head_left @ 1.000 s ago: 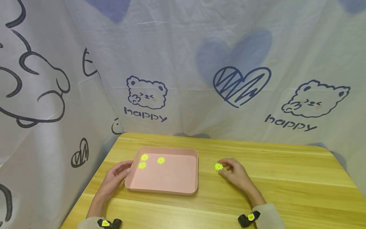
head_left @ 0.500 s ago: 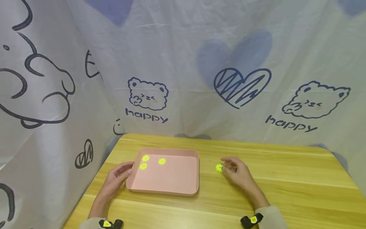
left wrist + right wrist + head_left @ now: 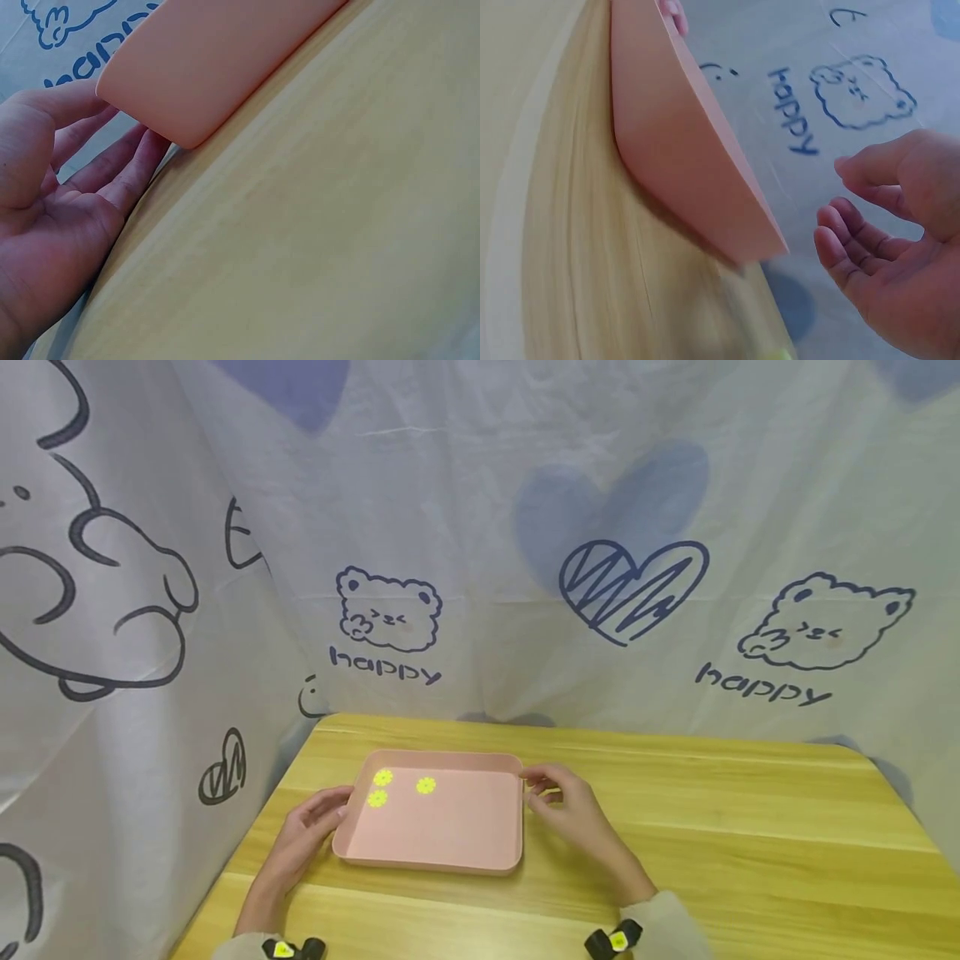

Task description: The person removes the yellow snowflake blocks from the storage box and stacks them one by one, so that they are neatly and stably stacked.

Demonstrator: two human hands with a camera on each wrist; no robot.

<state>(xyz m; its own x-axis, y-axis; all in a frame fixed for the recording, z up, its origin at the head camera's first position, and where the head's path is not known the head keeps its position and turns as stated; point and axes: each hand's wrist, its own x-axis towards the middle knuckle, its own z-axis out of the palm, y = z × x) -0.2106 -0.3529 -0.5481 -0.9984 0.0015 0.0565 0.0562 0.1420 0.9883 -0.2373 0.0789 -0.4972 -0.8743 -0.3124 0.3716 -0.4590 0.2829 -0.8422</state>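
Note:
A shallow pink tray (image 3: 442,839) lies on the table with three yellow flower-shaped pieces inside: two (image 3: 383,777) (image 3: 377,798) near its left wall and one (image 3: 426,786) further right. My left hand (image 3: 300,835) touches the tray's left end with fairly straight fingers, thumb close to the rim in the left wrist view. Beside the tray's right wall is my right hand (image 3: 573,810), its fingers loosely bent and holding nothing in the right wrist view (image 3: 900,240). A blurred yellow-green spot (image 3: 780,354) shows at that view's bottom edge. Whether the right fingertips touch the tray, I cannot tell from the head view.
The wooden table (image 3: 750,843) extends well to the right of the tray. A pale curtain (image 3: 510,635) printed with bears and hearts hangs behind it and along the left side. Both wrists wear small black cameras.
My right hand has let go of the yellow flower-shaped piece and moved left to the tray. That piece is now out of sight in the head view. My left hand stays at the tray.

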